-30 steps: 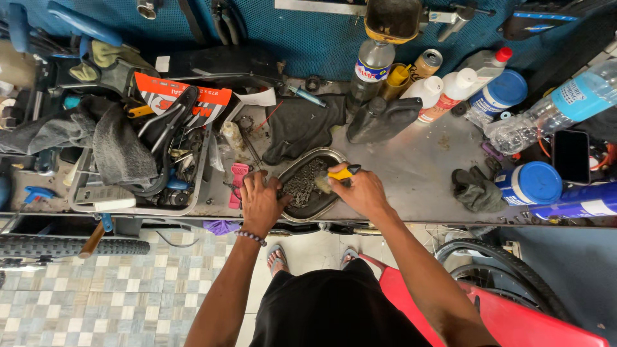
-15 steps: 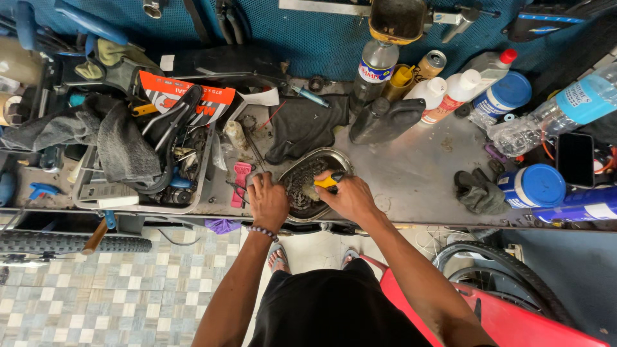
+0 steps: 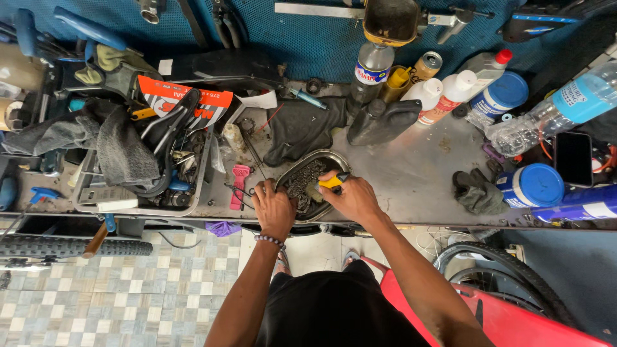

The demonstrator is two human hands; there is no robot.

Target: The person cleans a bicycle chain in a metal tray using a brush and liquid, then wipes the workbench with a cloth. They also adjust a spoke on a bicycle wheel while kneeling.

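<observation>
Head view: hands (image 3: 315, 202) gripping tray (image 3: 340, 160), yellow brush (image 3: 331, 182).

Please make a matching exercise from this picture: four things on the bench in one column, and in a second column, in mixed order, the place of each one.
Things:
1. tray
2. brush
3. phone
4. pink tool

Places:
a. at the right end of the bench, near a water bottle
b. in the right hand
c. flat on the bench, just left of the left hand
d. at the bench's front edge, between both hands, with a chain inside

Pairs: 1-d, 2-b, 3-a, 4-c
</observation>
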